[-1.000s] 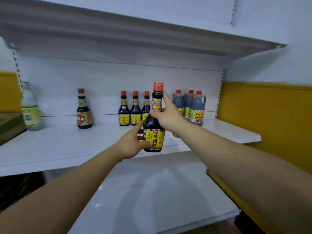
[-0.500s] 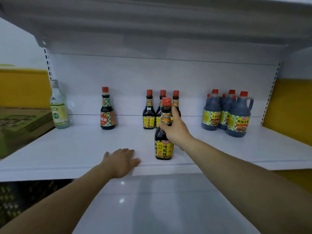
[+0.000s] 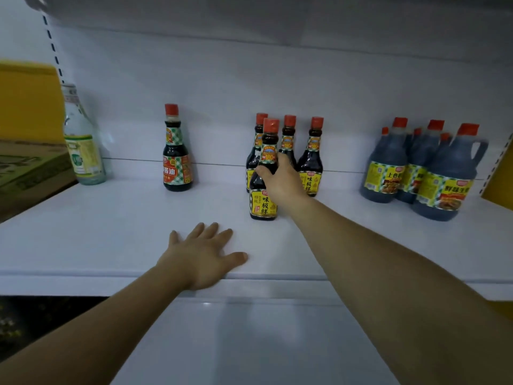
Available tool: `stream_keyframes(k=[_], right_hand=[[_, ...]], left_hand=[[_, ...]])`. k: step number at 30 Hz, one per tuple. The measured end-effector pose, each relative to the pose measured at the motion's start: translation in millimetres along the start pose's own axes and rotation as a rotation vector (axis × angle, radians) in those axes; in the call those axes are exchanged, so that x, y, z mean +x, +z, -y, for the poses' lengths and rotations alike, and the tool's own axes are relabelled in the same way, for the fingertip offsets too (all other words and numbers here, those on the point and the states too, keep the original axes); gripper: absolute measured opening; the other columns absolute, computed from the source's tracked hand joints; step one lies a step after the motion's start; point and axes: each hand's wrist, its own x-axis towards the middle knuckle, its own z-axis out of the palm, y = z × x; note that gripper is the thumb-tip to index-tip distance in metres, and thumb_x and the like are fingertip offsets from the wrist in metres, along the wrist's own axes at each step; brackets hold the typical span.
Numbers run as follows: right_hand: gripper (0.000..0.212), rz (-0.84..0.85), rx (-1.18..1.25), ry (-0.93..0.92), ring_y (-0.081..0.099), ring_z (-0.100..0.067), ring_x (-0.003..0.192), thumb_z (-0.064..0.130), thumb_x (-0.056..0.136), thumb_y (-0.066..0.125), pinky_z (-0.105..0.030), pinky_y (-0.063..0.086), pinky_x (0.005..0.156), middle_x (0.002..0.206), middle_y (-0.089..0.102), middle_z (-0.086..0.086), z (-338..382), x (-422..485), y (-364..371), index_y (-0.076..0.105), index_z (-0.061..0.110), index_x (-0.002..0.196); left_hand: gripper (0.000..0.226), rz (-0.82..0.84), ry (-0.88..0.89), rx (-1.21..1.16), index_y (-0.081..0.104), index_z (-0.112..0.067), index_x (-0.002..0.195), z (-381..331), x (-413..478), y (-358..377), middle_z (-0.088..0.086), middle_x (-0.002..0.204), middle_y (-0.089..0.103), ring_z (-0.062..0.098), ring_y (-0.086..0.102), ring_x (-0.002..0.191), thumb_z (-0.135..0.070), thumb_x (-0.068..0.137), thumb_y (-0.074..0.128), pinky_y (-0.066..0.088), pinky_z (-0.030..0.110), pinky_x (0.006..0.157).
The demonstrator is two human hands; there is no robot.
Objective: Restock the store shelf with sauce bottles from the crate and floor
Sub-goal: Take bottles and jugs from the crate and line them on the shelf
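Now the right hand [image 3: 283, 182] is wrapped round a dark sauce bottle [image 3: 262, 204] with a red cap and a yellow label. The fingers curl across the shoulder of the bottle, just under the neck, and the palm lies against its right side. The cap and neck stand clear above the grip and most of the yellow label shows below it. The bottle stands upright on the white shelf [image 3: 111, 232], about midway along it and between the front edge and the back wall.

Just behind it stands a row of three matching bottles [image 3: 313, 162] at the back edge of the shelf (the hand hides part of the middle one).

The left hand [image 3: 200, 257] lies flat on the shelf at its front edge, fingers spread and straight and holding nothing, a little to the left of the held bottle and apart from it.

Toward the back left stands a single bottle with a checked label [image 3: 176, 162]. A clear bottle [image 3: 80, 140] and a cardboard box [image 3: 27, 168] sit by the left end. A cluster of big dark jugs [image 3: 444, 176] with handles fills the back right corner.
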Motion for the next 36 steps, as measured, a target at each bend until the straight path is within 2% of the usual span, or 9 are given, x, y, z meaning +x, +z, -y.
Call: stream_keyframes(k=[4, 7, 10, 19, 24, 28, 31, 34, 36], right_hand=[[0.039, 0.006, -0.027, -0.001, 0.054, -0.021, 0.095, 0.031, 0.098, 0.053, -0.037, 0.047, 0.086, 0.106, 0.053, 0.001, -6.5, 25.9, 7.4, 0.042, 0.018, 0.134], [0.040, -0.015, -0.041, -0.003, 0.055, -0.026, 0.105, 0.031, 0.098, 0.053, -0.038, 0.046, 0.089, 0.120, 0.054, -0.005, -14.4, 42.4, 13.8, 0.043, 0.016, 0.134], [0.047, -0.042, -0.088, -0.011, 0.054, -0.029, 0.111, 0.034, 0.097, 0.053, -0.034, 0.042, 0.084, 0.129, 0.050, -0.011, -20.4, 56.1, 20.4, 0.040, 0.016, 0.139], [0.038, -0.051, -0.072, -0.025, 0.056, -0.026, 0.102, 0.036, 0.095, 0.056, -0.040, 0.048, 0.087, 0.121, 0.054, -0.010, -25.7, 72.0, 30.5, 0.048, 0.017, 0.127], [0.038, -0.048, -0.069, -0.034, 0.054, -0.024, 0.101, 0.036, 0.097, 0.054, -0.035, 0.044, 0.083, 0.119, 0.052, -0.007, -30.8, 69.8, 31.8, 0.048, 0.017, 0.129], [0.039, -0.043, -0.076, -0.046, 0.055, -0.025, 0.104, 0.038, 0.097, 0.053, -0.038, 0.046, 0.086, 0.121, 0.053, -0.008, -34.9, 72.5, 32.2, 0.048, 0.018, 0.130], [0.040, -0.036, -0.060, -0.011, 0.055, -0.029, 0.109, 0.039, 0.097, 0.051, -0.044, 0.048, 0.092, 0.125, 0.052, -0.010, -31.3, 69.8, 33.1, 0.047, 0.020, 0.132], [0.045, -0.003, -0.088, 0.033, 0.054, -0.030, 0.115, 0.041, 0.098, 0.048, -0.037, 0.044, 0.088, 0.129, 0.052, -0.009, -21.6, 64.4, 30.3, 0.042, 0.021, 0.138], [0.055, 0.041, -0.122, 0.063, 0.050, -0.031, 0.122, 0.045, 0.098, 0.047, -0.035, 0.041, 0.089, 0.139, 0.046, -0.010, -16.2, 57.1, 25.8, 0.033, 0.020, 0.145]], left_hand=[[0.074, 0.006, -0.002, -0.010, 0.003, -0.037, 0.151, 0.2, 0.0, -0.5, -0.005, 0.161, -0.004, 0.018, -0.004, 0.148, -0.073, 0.087, 0.015, 0.002, 0.057, 0.116], [0.074, 0.009, -0.009, -0.024, 0.003, -0.038, 0.151, -0.4, 0.0, 0.7, -0.007, 0.161, -0.004, 0.016, -0.005, 0.148, -0.073, 0.087, 0.016, 0.001, 0.056, 0.116], [0.075, 0.003, -0.011, -0.025, 0.003, -0.039, 0.151, -0.2, 0.1, 2.0, -0.008, 0.161, -0.004, 0.015, -0.005, 0.148, -0.074, 0.086, 0.017, 0.001, 0.056, 0.117], [0.074, 0.002, -0.022, -0.047, 0.003, -0.040, 0.150, 1.2, 0.3, 1.9, -0.009, 0.161, -0.004, 0.015, -0.006, 0.148, -0.074, 0.086, 0.018, 0.000, 0.055, 0.117], [0.075, -0.001, -0.027, -0.062, 0.004, -0.040, 0.150, 1.2, -1.0, 3.7, -0.010, 0.161, -0.004, 0.013, -0.006, 0.148, -0.075, 0.085, 0.018, -0.002, 0.054, 0.118], [0.076, -0.008, -0.027, -0.068, 0.003, -0.040, 0.150, 1.9, 0.0, 3.9, -0.011, 0.161, -0.004, 0.013, -0.007, 0.148, -0.075, 0.085, 0.018, -0.003, 0.053, 0.118], [0.075, -0.010, -0.021, -0.070, 0.004, -0.040, 0.150, 2.6, 0.3, 3.9, -0.010, 0.161, -0.003, 0.013, -0.006, 0.148, -0.075, 0.085, 0.018, -0.002, 0.054, 0.118], [0.074, -0.017, -0.015, -0.075, 0.005, -0.040, 0.150, 3.6, 1.6, 4.1, -0.009, 0.161, -0.002, 0.014, -0.004, 0.148, -0.075, 0.086, 0.019, -0.002, 0.054, 0.118], [0.074, -0.017, -0.016, -0.081, 0.007, -0.040, 0.150, 4.0, 2.8, 5.0, -0.009, 0.161, 0.000, 0.014, -0.004, 0.148, -0.075, 0.086, 0.020, -0.002, 0.054, 0.117]])
